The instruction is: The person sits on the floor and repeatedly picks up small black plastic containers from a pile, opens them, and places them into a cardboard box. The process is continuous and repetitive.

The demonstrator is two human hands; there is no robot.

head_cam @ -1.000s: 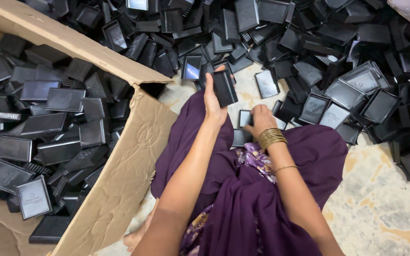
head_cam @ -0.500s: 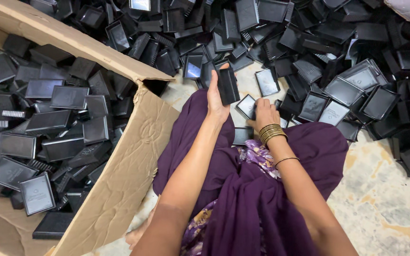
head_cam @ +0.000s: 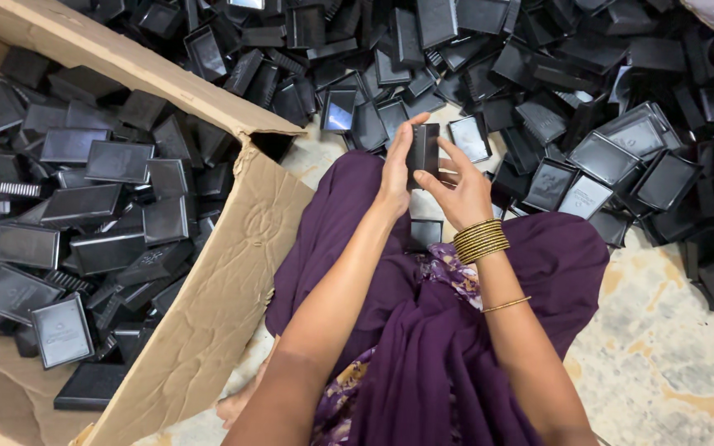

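Black tray stack [head_cam: 422,153] upright between left hand [head_cam: 395,169], right hand [head_cam: 460,192]; apparently pinched.

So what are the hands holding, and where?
A small black plastic case, upright. The left hand holds its left edge; the right hand touches its right side.

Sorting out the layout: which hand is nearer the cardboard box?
Left. The left hand holds the black case nearer the cardboard box; the right hand is on the case's far side.
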